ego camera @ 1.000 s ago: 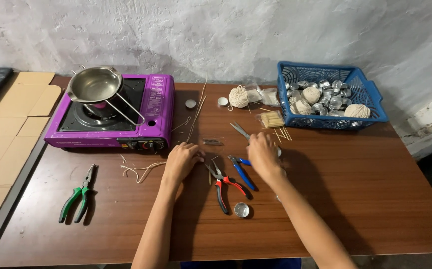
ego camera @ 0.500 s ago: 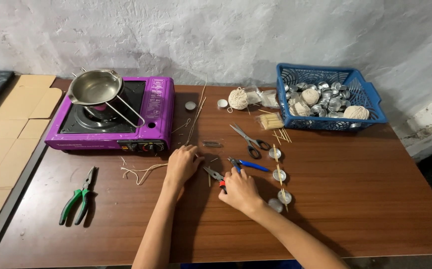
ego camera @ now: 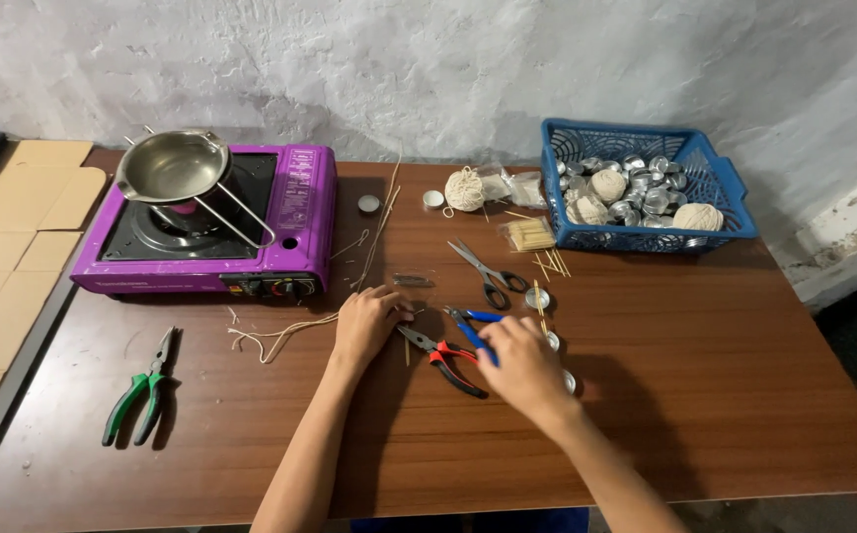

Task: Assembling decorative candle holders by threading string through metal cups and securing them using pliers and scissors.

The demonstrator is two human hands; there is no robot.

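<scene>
My left hand (ego camera: pixel 367 322) lies knuckles-up on the brown table (ego camera: pixel 725 395), over the end of a cream string (ego camera: pixel 275 336); its bent fingers hide what they touch. My right hand (ego camera: pixel 519 363) is just to the right, its fingers curled onto a handle of the blue-handled pliers (ego camera: pixel 468 326). The red-handled pliers (ego camera: pixel 445 357) lie between my two hands. Three small metal cups (ego camera: pixel 537 297) with thin sticks stand in a row beside my right hand, which partly covers the nearer ones.
Grey scissors (ego camera: pixel 488 272) and a stick bundle (ego camera: pixel 527 234) lie farther back. A blue basket (ego camera: pixel 646 243) of metal cups and twine balls stands back right. A purple stove (ego camera: pixel 295 222) carries a steel pan (ego camera: pixel 172 164). Green pliers (ego camera: pixel 140 391) lie front left.
My right hand came back from the scissors toward me, then shifted right onto the blue-handled pliers. The cups with sticks are now uncovered. My left hand stayed put.
</scene>
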